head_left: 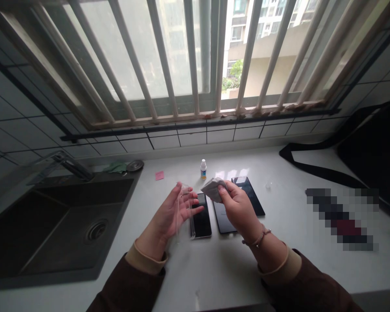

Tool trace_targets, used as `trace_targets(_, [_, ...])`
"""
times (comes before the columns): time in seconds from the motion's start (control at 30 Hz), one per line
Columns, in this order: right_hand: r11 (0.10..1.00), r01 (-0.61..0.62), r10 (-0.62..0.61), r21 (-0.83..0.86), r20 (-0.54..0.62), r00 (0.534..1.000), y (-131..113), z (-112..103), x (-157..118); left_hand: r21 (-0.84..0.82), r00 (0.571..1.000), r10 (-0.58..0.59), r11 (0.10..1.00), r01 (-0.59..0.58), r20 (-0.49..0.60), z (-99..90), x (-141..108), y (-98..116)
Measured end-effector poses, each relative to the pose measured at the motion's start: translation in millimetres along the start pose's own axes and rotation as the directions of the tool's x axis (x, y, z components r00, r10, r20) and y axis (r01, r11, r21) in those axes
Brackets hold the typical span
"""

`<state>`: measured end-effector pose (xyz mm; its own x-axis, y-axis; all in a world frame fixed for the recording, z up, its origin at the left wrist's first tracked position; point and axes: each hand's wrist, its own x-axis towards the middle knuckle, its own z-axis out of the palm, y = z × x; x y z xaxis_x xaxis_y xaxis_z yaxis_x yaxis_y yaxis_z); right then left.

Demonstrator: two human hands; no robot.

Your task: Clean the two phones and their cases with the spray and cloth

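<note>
My left hand (pixel 175 210) holds a clear phone case (pixel 183 216) upright, its thumb and fingers at the case's edges. In my right hand (pixel 235 203) a folded grey cloth (pixel 215 189) is pinched between thumb and fingers. A black phone (pixel 202 219) lies on the white counter just right of the case. Under and beside my right hand are two dark tablets, one nearer (pixel 223 220) and one farther right (pixel 253 197); my hand partly hides them. Behind the phone stands a small white bottle (pixel 203 170) with a coloured label.
A dark sink (pixel 117 208) with a faucet (pixel 73 168) is at the left. A pink note (pixel 159 175) lies near it, with a green cloth (pixel 115 167) behind. At the right are a black bag (pixel 373 151) with a strap and a pixelated item (pixel 342 219). A barred window rises behind.
</note>
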<state>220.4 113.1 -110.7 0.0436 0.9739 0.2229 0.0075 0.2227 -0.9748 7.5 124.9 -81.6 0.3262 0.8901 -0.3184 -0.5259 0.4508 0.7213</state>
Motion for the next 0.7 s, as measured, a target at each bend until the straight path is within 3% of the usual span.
trace_targets(0.17, [0.921, -0.259, 0.227, 0.289, 0.141, 0.964, -2.2, 6.2, -1.0, 0.101, 0.998, -0.002, 0.995, 0.008, -0.059, -5.9, 6.0, -9.3])
trace_targets(0.27, [0.843, -0.399, 0.345, 0.360, 0.206, 0.916, -3.7, 9.8, -1.5, 0.022, 0.991, -0.061, 0.998, 0.064, -0.120, -3.3, 10.1, -9.1])
trace_targets(0.43, [0.817, -0.434, 0.375, 0.380, 0.223, 0.900, -4.1, 15.4, -3.9, -0.169, 0.977, -0.072, 0.985, 0.038, -0.198, 5.0, 13.0, -12.2])
trace_targets(0.57, [0.804, -0.479, 0.383, 0.351, 0.311, 0.870, -3.4, 18.5, -4.9, -0.213, 0.996, -0.079, 0.975, 0.067, -0.050, 8.1, 9.0, -13.4])
trace_targets(0.63, [0.814, -0.477, 0.400, 0.332, 0.274, 0.874, -0.8, 16.2, -2.7, -0.231, 0.997, -0.070, 0.971, 0.064, -0.020, 9.2, 6.3, -10.5])
trace_targets(0.7, [0.867, -0.422, 0.391, 0.265, 0.162, 0.906, 2.3, 10.0, 0.6, -0.243, 0.998, -0.059, 0.969, 0.048, -0.036, 10.3, 4.0, -6.7])
